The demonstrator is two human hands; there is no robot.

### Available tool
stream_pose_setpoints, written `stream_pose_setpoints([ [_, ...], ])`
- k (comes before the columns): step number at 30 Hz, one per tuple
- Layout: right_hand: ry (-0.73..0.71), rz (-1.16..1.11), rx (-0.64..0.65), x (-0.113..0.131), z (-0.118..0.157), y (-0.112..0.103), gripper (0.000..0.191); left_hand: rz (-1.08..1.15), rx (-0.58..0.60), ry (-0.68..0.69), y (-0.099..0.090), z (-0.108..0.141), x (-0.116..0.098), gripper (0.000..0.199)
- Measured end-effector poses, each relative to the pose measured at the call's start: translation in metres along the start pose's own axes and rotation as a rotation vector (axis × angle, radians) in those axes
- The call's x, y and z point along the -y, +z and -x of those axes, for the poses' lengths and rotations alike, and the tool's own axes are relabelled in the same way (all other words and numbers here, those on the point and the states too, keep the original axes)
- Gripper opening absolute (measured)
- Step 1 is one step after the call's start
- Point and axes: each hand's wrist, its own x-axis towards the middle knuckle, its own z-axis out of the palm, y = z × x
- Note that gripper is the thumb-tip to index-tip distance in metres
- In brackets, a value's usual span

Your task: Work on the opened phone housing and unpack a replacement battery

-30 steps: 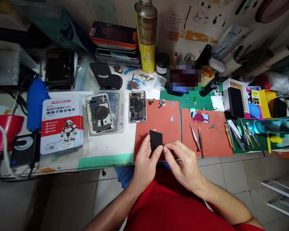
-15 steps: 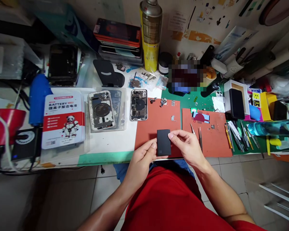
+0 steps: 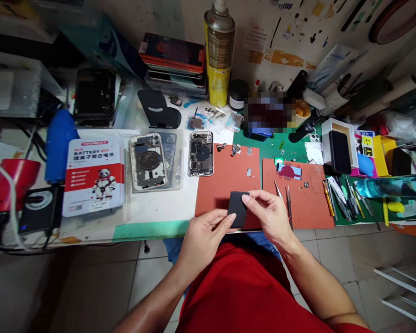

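Note:
A flat black phone battery (image 3: 238, 207) is held between my two hands above the front of the reddish-brown mat (image 3: 211, 194), slightly tilted. My left hand (image 3: 208, 233) pinches its lower left corner, with the thumb lying over the face. My right hand (image 3: 271, 215) grips the upper right corner between thumb and fingers. Beyond the battery lies an opened phone (image 3: 201, 153) with its inner parts showing. Small metal parts (image 3: 235, 149) lie on the mat's far edge. Tweezers (image 3: 289, 206) rest just right of my right hand.
To the left are a phone back housing (image 3: 148, 159) on a plastic tray and a battery box (image 3: 93, 175). A spray can (image 3: 219, 55) stands at the back. Several screwdrivers and pens (image 3: 346, 196) lie right, near a white box (image 3: 327, 138) holding a black phone.
The battery has tilted and shifted slightly right. My left thumb has moved onto its lower face, while my right hand keeps its pinch on the upper corner. The view has shifted slightly.

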Motion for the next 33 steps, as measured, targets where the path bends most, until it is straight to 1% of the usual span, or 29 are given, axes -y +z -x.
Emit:
stream_pose_setpoints([
  [1, -0.02, 0.009, -0.025, 0.001, 0.003, -0.001, 0.041, -0.108, -0.041, 0.098, -0.004, 0.0, 0.003, 0.028],
  [3, -0.038, 0.008, -0.053, 0.003, 0.011, -0.005, 0.046, -0.355, -0.12, 0.36, -0.015, 0.0, 0.008, 0.024],
  [4, -0.01, -0.002, -0.03, 0.004, 0.015, -0.007, 0.049, -0.464, -0.131, 0.491, -0.02, 0.0, 0.011, 0.027],
  [6, 0.116, -0.037, 0.084, 0.004, 0.021, -0.009, 0.053, -0.612, -0.077, 0.683, -0.03, -0.002, 0.016, 0.035],
  [8, 0.236, -0.087, 0.179, 0.003, 0.025, -0.01, 0.049, -0.718, 0.006, 0.796, -0.036, -0.004, 0.021, 0.04],
  [9, 0.264, -0.111, 0.193, 0.002, 0.025, -0.011, 0.046, -0.749, 0.031, 0.823, -0.037, -0.004, 0.023, 0.041],
  [10, 0.273, -0.13, 0.194, 0.001, 0.025, -0.011, 0.046, -0.753, 0.02, 0.828, -0.038, -0.005, 0.024, 0.04],
  [11, 0.273, -0.141, 0.195, 0.001, 0.024, -0.012, 0.046, -0.728, -0.031, 0.799, -0.038, -0.004, 0.025, 0.04],
  [12, 0.268, -0.141, 0.199, 0.001, 0.022, -0.013, 0.047, -0.667, -0.108, 0.721, -0.037, -0.003, 0.025, 0.039],
  [13, 0.26, -0.131, 0.207, 0.001, 0.02, -0.015, 0.046, -0.57, -0.184, 0.598, -0.036, -0.002, 0.025, 0.037],
  [14, 0.25, -0.117, 0.218, 0.002, 0.018, -0.016, 0.046, -0.44, -0.232, 0.443, -0.036, -0.001, 0.023, 0.037],
  [15, 0.239, -0.102, 0.229, 0.004, 0.017, -0.017, 0.046, -0.292, -0.232, 0.276, -0.034, 0.0, 0.02, 0.041],
  [16, 0.228, -0.088, 0.237, 0.005, 0.015, -0.018, 0.045, -0.147, -0.177, 0.123, -0.033, 0.0, 0.016, 0.045],
  [17, 0.22, -0.075, 0.244, 0.006, 0.014, -0.019, 0.045, -0.024, -0.096, 0.002, -0.032, 0.0, 0.012, 0.047],
  [18, 0.216, -0.063, 0.251, 0.007, 0.014, -0.018, 0.045, 0.069, -0.021, -0.075, -0.03, 0.0, 0.008, 0.047],
  [19, 0.214, -0.055, 0.256, 0.008, 0.013, -0.018, 0.045, 0.129, 0.025, -0.116, -0.027, -0.001, 0.005, 0.045],
  [20, 0.216, -0.053, 0.261, 0.008, 0.012, -0.016, 0.043, 0.163, 0.034, -0.137, -0.025, -0.001, 0.003, 0.041],
  [22, 0.229, -0.068, 0.274, 0.007, 0.012, -0.013, 0.04, 0.204, -0.021, -0.147, -0.019, -0.002, 0.003, 0.037],
  [24, 0.231, -0.089, 0.27, 0.004, 0.012, -0.011, 0.041, 0.243, -0.086, -0.144, -0.013, -0.002, 0.006, 0.036],
  [26, 0.221, -0.092, 0.247, 0.002, 0.011, -0.01, 0.042, 0.282, -0.106, -0.156, -0.01, -0.002, 0.009, 0.038],
  [30, 0.208, -0.079, 0.22, 0.002, 0.01, -0.014, 0.04, 0.374, -0.025, -0.226, -0.009, 0.0, 0.008, 0.053],
  [31, 0.21, -0.077, 0.22, 0.002, 0.009, -0.015, 0.04, 0.375, -0.009, -0.229, -0.01, 0.0, 0.007, 0.055],
  [33, 0.22, -0.077, 0.219, 0.002, 0.008, -0.016, 0.04, 0.339, 0.001, -0.212, -0.011, 0.001, 0.006, 0.052],
])
